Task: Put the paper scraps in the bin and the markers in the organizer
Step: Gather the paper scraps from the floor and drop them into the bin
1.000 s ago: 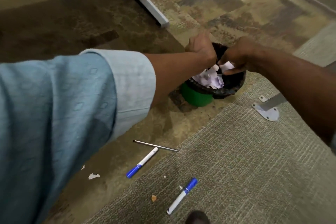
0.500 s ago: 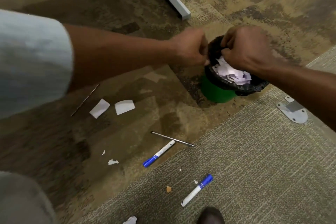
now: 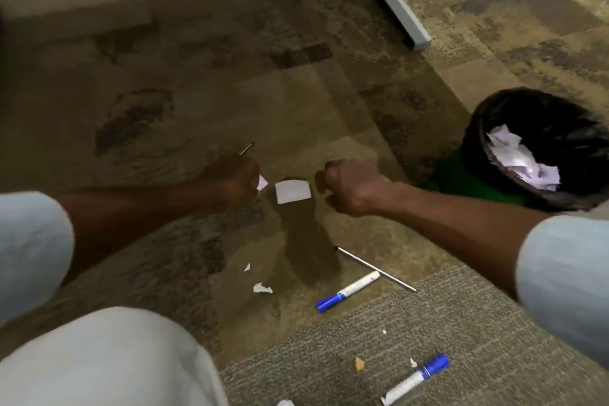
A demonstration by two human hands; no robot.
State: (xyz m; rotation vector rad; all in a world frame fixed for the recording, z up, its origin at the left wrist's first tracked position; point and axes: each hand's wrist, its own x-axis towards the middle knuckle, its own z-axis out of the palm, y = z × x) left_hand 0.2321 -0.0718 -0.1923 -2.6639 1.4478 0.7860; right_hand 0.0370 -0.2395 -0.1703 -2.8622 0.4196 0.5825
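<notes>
Now off the bin [image 3: 478, 128], scrap-gathering resumed. Left hand [image 3: 230, 183] curled over small scrap [image 3: 262, 182], grip unclear; right hand [image 3: 349, 189] fisted empty beside larger scrap [image 3: 292, 190].

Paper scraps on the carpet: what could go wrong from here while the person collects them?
The tiny scraps near the knee could be overlooked, since the left hand and right hand are at the large scrap. The bin stands well to the right, so loose pieces may drop on the way.

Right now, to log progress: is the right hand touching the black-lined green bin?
Apart. Head view shows carpet between the right hand and the black-lined green bin.
</notes>
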